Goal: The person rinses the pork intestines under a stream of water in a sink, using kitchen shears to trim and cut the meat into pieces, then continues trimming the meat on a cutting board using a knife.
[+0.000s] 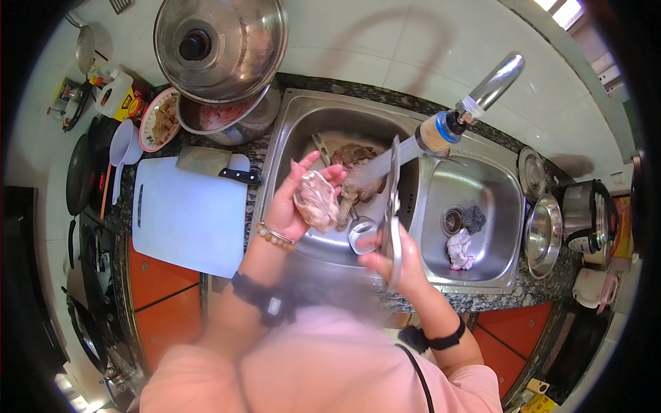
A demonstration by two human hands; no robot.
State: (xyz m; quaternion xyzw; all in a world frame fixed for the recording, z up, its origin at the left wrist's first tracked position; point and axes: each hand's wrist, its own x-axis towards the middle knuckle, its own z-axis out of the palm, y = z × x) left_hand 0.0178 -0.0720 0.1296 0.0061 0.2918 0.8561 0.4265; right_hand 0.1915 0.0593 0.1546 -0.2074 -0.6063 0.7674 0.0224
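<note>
A pale piece of raw meat (316,202) lies on the upturned palm of my left hand (289,201), over the left sink basin (304,118). My right hand (397,258) grips metal kitchen scissors (395,206), held upright with the blades pointing away from me. Water streams from the faucet (444,131) onto more raw meat (361,173) in the left basin. Close to that meat rests a metal ladle (362,235), partly behind my right fingers. The far side of the scissors is hidden.
A cleaver (204,162) lies on a white cutting board (188,217) at the left. Behind it stand a lidded pot of meat (232,121) and a patterned bowl (159,120). The right basin (472,178) holds a scouring pad (473,218) and a crumpled cloth (459,250). A metal bowl (544,236) stands farther right.
</note>
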